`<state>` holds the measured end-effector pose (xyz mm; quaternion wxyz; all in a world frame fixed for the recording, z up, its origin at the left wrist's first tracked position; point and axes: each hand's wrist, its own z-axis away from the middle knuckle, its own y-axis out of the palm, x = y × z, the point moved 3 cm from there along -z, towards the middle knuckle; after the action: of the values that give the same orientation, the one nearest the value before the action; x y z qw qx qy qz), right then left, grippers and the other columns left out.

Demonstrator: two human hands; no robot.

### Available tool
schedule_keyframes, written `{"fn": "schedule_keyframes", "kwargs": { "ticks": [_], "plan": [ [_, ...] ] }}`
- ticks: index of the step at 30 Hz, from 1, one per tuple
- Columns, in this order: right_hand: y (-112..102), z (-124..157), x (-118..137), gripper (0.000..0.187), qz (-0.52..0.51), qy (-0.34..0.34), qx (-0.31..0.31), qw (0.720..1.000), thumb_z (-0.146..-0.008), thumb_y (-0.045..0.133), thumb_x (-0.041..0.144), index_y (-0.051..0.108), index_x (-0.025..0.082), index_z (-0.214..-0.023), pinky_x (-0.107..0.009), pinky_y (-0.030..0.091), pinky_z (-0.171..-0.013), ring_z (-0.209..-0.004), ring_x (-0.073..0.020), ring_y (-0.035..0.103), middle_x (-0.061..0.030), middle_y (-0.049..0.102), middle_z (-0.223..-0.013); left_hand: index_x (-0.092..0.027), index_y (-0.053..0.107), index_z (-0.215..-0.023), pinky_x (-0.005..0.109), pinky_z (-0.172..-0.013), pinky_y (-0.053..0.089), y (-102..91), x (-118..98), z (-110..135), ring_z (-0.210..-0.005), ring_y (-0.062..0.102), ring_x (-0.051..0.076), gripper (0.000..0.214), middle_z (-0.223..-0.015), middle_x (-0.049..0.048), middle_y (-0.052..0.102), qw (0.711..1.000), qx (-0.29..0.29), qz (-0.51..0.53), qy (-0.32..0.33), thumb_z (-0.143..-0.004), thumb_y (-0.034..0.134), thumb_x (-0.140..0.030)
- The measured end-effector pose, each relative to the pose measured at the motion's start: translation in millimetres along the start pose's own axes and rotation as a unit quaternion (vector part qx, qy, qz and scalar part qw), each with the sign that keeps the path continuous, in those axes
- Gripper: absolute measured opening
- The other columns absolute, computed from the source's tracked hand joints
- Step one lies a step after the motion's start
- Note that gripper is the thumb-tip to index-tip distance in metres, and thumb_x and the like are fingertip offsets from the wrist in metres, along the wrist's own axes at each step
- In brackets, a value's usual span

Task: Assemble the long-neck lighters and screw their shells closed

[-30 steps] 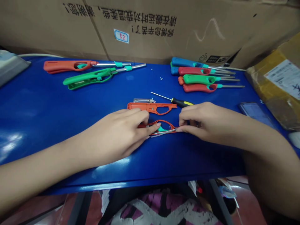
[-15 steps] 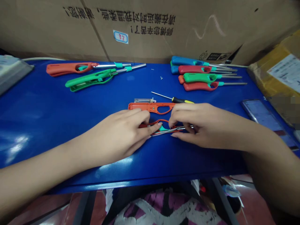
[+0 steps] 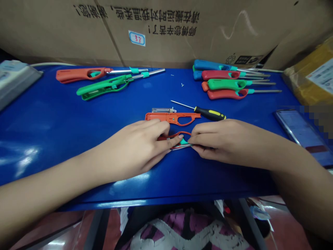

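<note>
Both my hands grip an opened orange lighter half (image 3: 183,133) low over the blue table. My left hand (image 3: 140,147) is closed around its handle end, the index finger pressing by a teal trigger (image 3: 183,141). Fingers of my right hand (image 3: 215,140) pinch the other end, where a thin metal strip or tube (image 3: 182,146) runs along the near side. My fingers hide much of the part. Just beyond lies the other orange shell half (image 3: 170,118), with a clear fuel tank (image 3: 162,110) behind it and a black and yellow screwdriver (image 3: 210,113) to its right.
An orange lighter (image 3: 80,74) and an opened green lighter (image 3: 104,86) lie back left. Several assembled lighters (image 3: 226,84) are grouped back right. Small screws (image 3: 182,84) lie between. A cardboard box (image 3: 166,21) walls the back; a phone (image 3: 301,133) lies right.
My right hand's fingers have closed in tighter on the lighter half and now cover its metal end. The view has shifted slightly, showing more of the screwdriver and the loose shell half.
</note>
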<state>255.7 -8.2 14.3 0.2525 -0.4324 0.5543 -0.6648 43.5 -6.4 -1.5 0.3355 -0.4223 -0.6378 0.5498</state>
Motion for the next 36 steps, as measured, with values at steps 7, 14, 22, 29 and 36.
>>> {"fn": "schedule_keyframes", "kwargs": {
  "ticks": [7,14,22,29,36],
  "plan": [
    [5.1,1.3,1.3,0.028,0.082,-0.045,-0.002,0.996,-0.104,0.046,0.021,0.073,0.015,-0.099,-0.032,0.041,-0.062,-0.08,-0.0192,0.064,-0.0059,0.07,-0.089,-0.018,0.071,-0.126,0.034,-0.061,0.043,-1.1,0.5,-0.6,-0.072,0.053,0.02,0.038,-0.086,0.0064,0.054,1.0,-0.005,-0.003,0.002,-0.107,0.041,-0.033],
    [2.0,0.3,4.0,0.027,0.054,-0.042,-0.012,0.998,-0.102,0.046,0.015,0.072,0.015,-0.092,-0.03,0.038,-0.059,-0.072,-0.0168,0.06,-0.0046,0.068,-0.082,-0.018,0.074,-0.118,0.033,-0.061,0.043,-2.5,-0.4,-2.0,-0.071,0.052,0.02,0.038,-0.085,0.0064,0.054,1.0,-0.008,0.001,0.004,-0.107,0.041,-0.033],
    [-0.4,-5.3,-9.4,0.011,-0.121,0.057,-0.045,0.99,-0.093,0.06,0.013,0.069,0.018,-0.09,-0.024,0.044,-0.068,-0.075,-0.012,0.062,-0.0005,0.07,-0.087,-0.017,0.074,-0.111,0.033,-0.064,0.046,-0.8,-0.1,-0.9,-0.074,0.055,0.02,0.036,-0.086,0.0065,0.056,1.0,0.001,0.012,-0.003,-0.106,0.042,-0.034],
    [3.2,-6.3,-8.0,0.006,-0.147,0.066,-0.045,0.986,-0.093,0.062,0.015,0.066,0.019,-0.096,-0.024,0.042,-0.069,-0.08,-0.012,0.06,-0.0003,0.067,-0.093,-0.02,0.069,-0.127,0.034,-0.067,0.05,-0.6,1.6,1.7,-0.078,0.058,0.021,0.034,-0.091,0.007,0.058,1.0,0.008,0.023,-0.003,-0.105,0.045,-0.031],
    [11.1,-7.7,0.7,0.014,-0.081,0.079,-0.011,0.994,-0.101,0.055,0.027,0.066,0.025,-0.109,-0.029,0.042,-0.071,-0.087,-0.0164,0.061,-0.0031,0.064,-0.11,-0.017,0.071,-0.122,0.034,-0.081,0.056,1.1,4.7,2.9,-0.091,0.067,0.021,0.03,-0.102,0.0092,0.067,0.997,-0.001,0.082,-0.01,-0.105,0.049,-0.028]
  ]
}}
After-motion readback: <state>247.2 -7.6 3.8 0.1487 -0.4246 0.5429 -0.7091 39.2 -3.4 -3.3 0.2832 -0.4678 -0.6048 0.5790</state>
